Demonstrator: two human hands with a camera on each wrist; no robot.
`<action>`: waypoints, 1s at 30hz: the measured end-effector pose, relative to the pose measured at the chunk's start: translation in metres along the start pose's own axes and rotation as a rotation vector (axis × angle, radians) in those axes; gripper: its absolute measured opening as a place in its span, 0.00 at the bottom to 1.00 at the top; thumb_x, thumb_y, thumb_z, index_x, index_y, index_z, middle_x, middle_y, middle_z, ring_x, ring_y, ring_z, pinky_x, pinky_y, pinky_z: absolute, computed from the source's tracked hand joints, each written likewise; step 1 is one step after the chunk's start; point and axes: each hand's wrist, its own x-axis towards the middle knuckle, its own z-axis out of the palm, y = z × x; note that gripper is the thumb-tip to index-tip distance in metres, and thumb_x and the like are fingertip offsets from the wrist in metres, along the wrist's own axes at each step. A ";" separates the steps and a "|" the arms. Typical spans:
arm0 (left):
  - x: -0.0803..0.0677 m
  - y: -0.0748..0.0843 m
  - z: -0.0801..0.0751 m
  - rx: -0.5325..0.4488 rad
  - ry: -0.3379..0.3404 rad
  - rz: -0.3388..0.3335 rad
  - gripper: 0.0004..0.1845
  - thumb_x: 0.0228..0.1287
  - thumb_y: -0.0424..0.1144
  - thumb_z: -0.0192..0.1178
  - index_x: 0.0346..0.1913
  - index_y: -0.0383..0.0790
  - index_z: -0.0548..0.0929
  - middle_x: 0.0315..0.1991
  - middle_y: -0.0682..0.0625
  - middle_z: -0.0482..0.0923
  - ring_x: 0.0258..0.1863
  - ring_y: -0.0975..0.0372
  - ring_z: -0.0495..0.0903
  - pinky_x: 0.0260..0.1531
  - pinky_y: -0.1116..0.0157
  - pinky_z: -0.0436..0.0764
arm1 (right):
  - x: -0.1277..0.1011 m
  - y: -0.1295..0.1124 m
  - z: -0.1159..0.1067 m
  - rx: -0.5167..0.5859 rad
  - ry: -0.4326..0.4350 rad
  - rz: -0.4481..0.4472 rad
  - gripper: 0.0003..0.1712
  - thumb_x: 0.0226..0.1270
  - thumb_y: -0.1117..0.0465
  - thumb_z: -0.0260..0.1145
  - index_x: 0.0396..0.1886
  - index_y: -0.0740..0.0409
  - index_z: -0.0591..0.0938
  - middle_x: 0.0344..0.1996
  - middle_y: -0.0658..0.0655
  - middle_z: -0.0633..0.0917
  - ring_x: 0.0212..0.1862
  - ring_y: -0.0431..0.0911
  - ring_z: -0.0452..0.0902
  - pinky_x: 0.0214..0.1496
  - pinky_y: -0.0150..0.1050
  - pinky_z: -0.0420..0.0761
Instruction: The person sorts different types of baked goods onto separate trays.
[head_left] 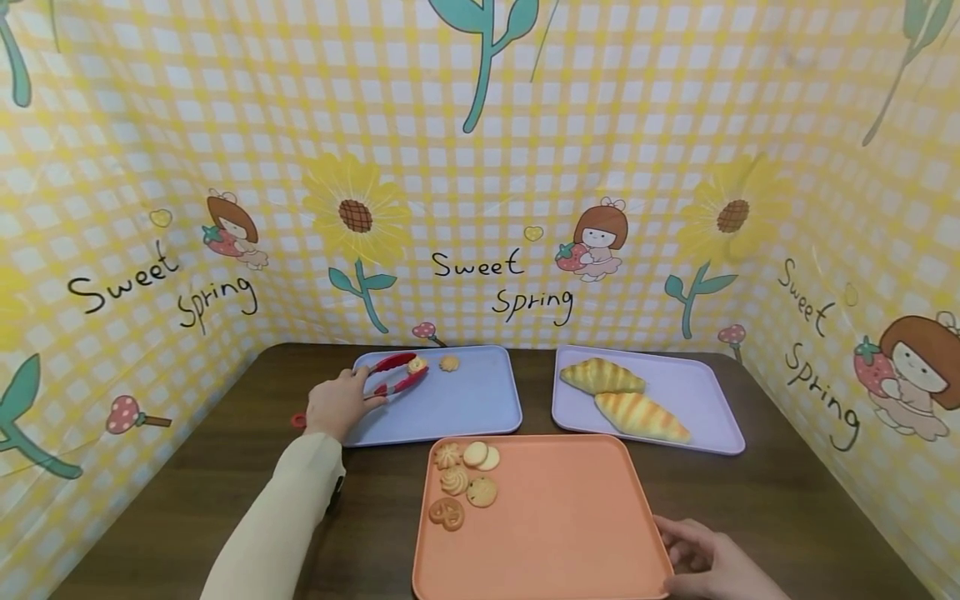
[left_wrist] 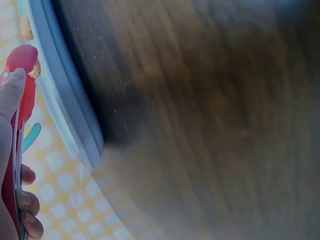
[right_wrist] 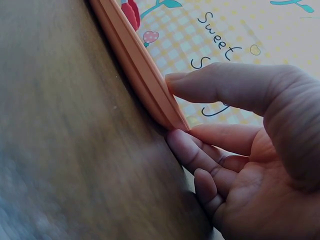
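Red-tipped tongs are gripped in my left hand, over the left part of the blue tray. A small cookie sits between the tong tips, and another piped cookie lies on the blue tray just right of them. In the left wrist view, the thumb presses along one arm of the tongs. My right hand holds the right edge of the orange tray near its front corner. Thumb at the rim and fingers against the outer side, it pinches the tray edge in the right wrist view.
Several cookies, among them a pretzel-shaped one, are grouped at the orange tray's back left. A purple tray with two croissant-like breads stands at the back right. A checkered cloth encloses the brown table behind and at both sides.
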 end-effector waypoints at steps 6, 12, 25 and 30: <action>0.001 0.000 0.005 0.004 0.007 -0.035 0.39 0.58 0.63 0.66 0.61 0.35 0.74 0.39 0.33 0.77 0.17 0.45 0.77 0.16 0.47 0.77 | 0.001 -0.001 0.001 -0.015 0.006 -0.010 0.37 0.63 0.70 0.68 0.66 0.83 0.62 0.45 0.53 0.78 0.41 0.37 0.79 0.39 0.35 0.80; 0.000 0.002 0.005 0.007 -0.002 -0.038 0.40 0.59 0.64 0.65 0.61 0.34 0.73 0.39 0.33 0.76 0.16 0.46 0.76 0.15 0.49 0.76 | 0.000 0.001 0.002 -0.013 0.015 -0.037 0.37 0.63 0.71 0.68 0.67 0.83 0.63 0.44 0.51 0.78 0.40 0.38 0.79 0.38 0.35 0.80; -0.005 0.004 0.003 -0.024 0.000 -0.057 0.40 0.59 0.65 0.65 0.60 0.34 0.74 0.39 0.33 0.77 0.15 0.47 0.75 0.16 0.49 0.77 | 0.000 0.002 0.001 0.004 -0.005 0.002 0.39 0.64 0.68 0.69 0.67 0.82 0.62 0.45 0.48 0.78 0.41 0.38 0.79 0.39 0.35 0.80; -0.008 0.008 -0.005 -0.080 0.007 -0.046 0.43 0.59 0.68 0.63 0.63 0.35 0.74 0.43 0.32 0.77 0.13 0.51 0.71 0.16 0.50 0.77 | -0.001 0.005 0.000 -0.027 0.011 -0.062 0.36 0.63 0.70 0.69 0.67 0.79 0.65 0.45 0.45 0.79 0.41 0.37 0.79 0.39 0.35 0.80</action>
